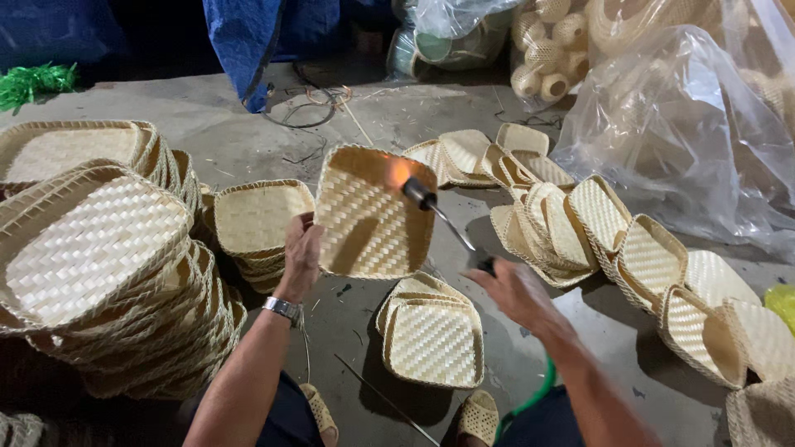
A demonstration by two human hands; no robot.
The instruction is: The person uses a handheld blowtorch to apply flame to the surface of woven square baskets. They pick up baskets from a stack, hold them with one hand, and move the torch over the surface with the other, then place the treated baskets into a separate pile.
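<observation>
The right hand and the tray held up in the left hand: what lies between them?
In the head view, only the torch: its thin metal wand runs from the right hand up to the woven tray, where its flame touches the rim.

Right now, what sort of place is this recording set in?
Probably a basket-weaving workshop with work done on the floor: stacked woven trays on bare concrete floor, bagged wicker goods, and a lit torch singeing a held tray.
</observation>
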